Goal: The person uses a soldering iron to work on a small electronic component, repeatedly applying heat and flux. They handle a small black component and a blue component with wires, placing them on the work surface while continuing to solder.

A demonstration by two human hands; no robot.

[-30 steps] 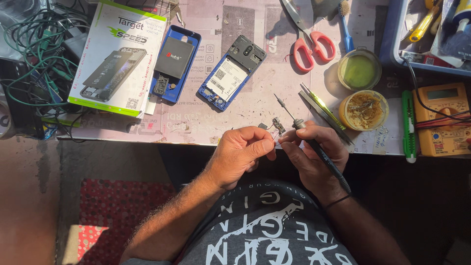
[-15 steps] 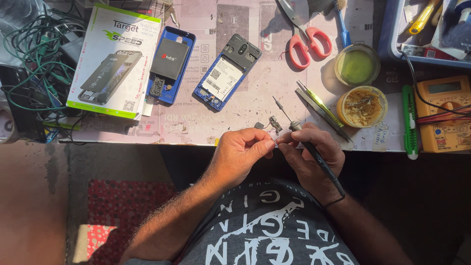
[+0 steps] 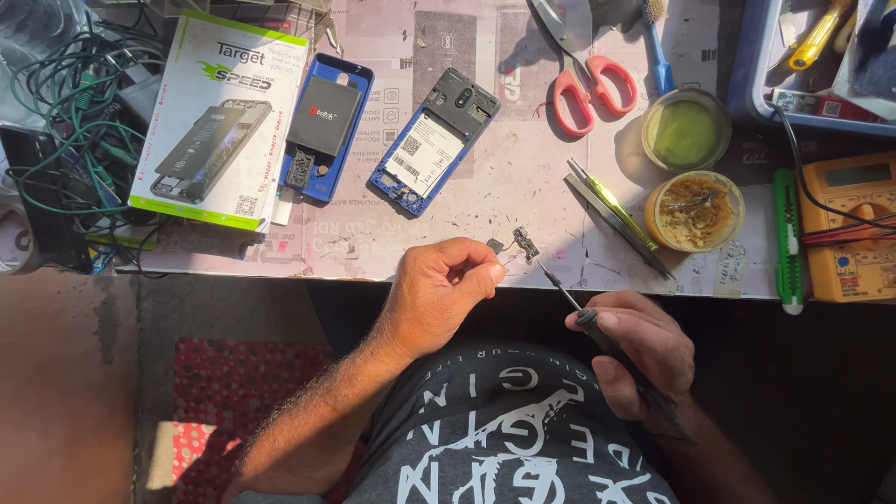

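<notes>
- Far to the left of our fingers, a tangle of green cables [image 3: 65, 103] and a white and green phone box [image 3: 219, 117] lie at the back of the tabletop [image 3: 523, 196].
- Up and left of our left hand [image 3: 439, 294], two opened blue phones rest side by side: the left phone [image 3: 327, 126] carries a loose black battery, the right phone [image 3: 434, 140] shows its bare insides.
- Our left hand has its fingers [image 3: 485, 271] pinched together at the tabletop's near edge, seemingly on a very small part; we cannot tell what it is.
- Just up and right of those fingers lies the small dark component [image 3: 525, 243], touching the tabletop, its long axis running roughly away from us. The left hand is nearer to it.
- Our right hand [image 3: 635, 350] is closed around a thin screwdriver [image 3: 583, 313], whose tip points up and left toward the component, stopping just short of it.
- Nothing stands between tip and component.
- Further right sit tweezers [image 3: 616, 215], red scissors [image 3: 583, 75], two round tins [image 3: 691, 210], and a yellow multimeter [image 3: 854, 229], all well apart from our fingers.
</notes>
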